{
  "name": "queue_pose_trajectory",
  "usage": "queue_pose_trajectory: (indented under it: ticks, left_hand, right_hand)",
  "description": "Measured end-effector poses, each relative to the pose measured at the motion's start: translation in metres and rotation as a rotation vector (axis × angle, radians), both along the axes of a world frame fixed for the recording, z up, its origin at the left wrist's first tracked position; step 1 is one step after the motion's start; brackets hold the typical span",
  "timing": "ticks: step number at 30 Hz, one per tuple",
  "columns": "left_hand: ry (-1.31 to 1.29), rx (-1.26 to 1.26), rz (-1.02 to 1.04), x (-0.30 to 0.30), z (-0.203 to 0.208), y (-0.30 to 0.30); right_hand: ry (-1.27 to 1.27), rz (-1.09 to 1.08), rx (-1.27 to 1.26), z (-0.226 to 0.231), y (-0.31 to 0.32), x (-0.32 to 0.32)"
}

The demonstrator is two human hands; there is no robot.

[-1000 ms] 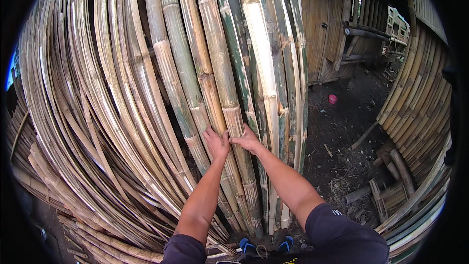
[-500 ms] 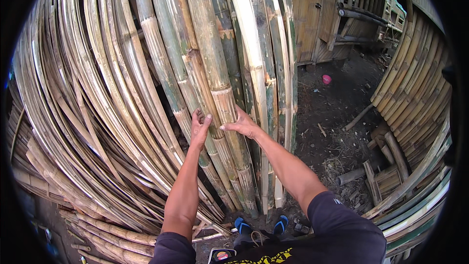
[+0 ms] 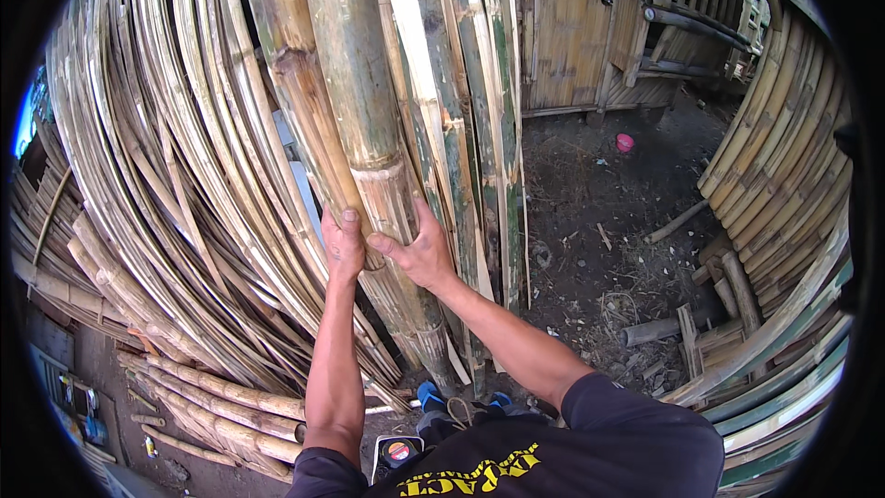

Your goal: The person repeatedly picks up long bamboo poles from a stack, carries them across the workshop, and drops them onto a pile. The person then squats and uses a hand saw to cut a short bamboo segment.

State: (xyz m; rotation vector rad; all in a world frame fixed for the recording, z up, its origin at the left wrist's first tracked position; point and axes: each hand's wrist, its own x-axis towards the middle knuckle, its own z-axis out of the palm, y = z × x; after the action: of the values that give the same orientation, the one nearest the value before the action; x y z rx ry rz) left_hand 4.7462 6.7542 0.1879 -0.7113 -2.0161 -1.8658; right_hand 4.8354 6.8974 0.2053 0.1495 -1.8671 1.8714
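Observation:
Both my hands are closed around upright bamboo poles in front of me. The left hand [image 3: 343, 242] wraps the outer side of a brownish bamboo pole [image 3: 309, 120], its thumb on the front. From the other side my right hand [image 3: 422, 251] grips a thick greenish bamboo pole [image 3: 355, 74], with its thumb lying across the front just below a pale node. The two poles stand side by side, touching and leaning slightly. Fingers behind the poles are hidden. Split bamboo lengths [image 3: 456, 120] with pale inner faces stand right beside my right hand.
Many long bamboo strips [image 3: 184, 129] lean in a curved stack at left. Thick bamboo poles [image 3: 226, 401] lie low at lower left. A woven bamboo wall [image 3: 567, 28], a pink bowl-like object [image 3: 624, 143] and a bamboo slat panel [image 3: 784, 138] are at right. My blue footwear [image 3: 430, 395] shows below.
The held poles now look larger and closer, and my hands have shifted left and slightly down in view. My fingers have closed in on the poles. The whole view has shifted.

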Motion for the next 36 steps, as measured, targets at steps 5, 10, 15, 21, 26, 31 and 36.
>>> queue_pose_trajectory:
  ticks: [5,10,15,21,26,31,36]
  left_hand:
    - [0.080,-0.126,0.137,0.049,0.070,-0.026]
    - [-0.120,-0.087,0.078,0.096,0.074,-0.077]
    - [-0.282,-0.102,-0.119,0.159,0.035,-0.127]
    - [-0.440,-0.236,-0.332,0.205,-0.001,-0.186]
    - [-0.379,-0.290,-0.452,0.216,0.015,-0.209]
    - [-0.418,-0.358,-0.505,0.221,0.026,-0.226]
    - [-0.494,-0.390,-0.552,0.230,0.027,-0.252]
  right_hand:
    - [0.155,0.175,-0.123,0.055,-0.018,0.035]
    - [0.124,0.366,-0.198,0.068,-0.050,0.068]
    - [-0.002,0.530,-0.444,0.035,-0.099,0.135]
    - [-0.053,0.284,-0.572,-0.011,-0.161,0.196]
    - [-0.041,0.257,-0.666,-0.006,-0.190,0.218]
    - [-0.077,0.145,-0.737,0.004,-0.218,0.240]
    - [-0.060,0.194,-0.722,0.003,-0.237,0.260]
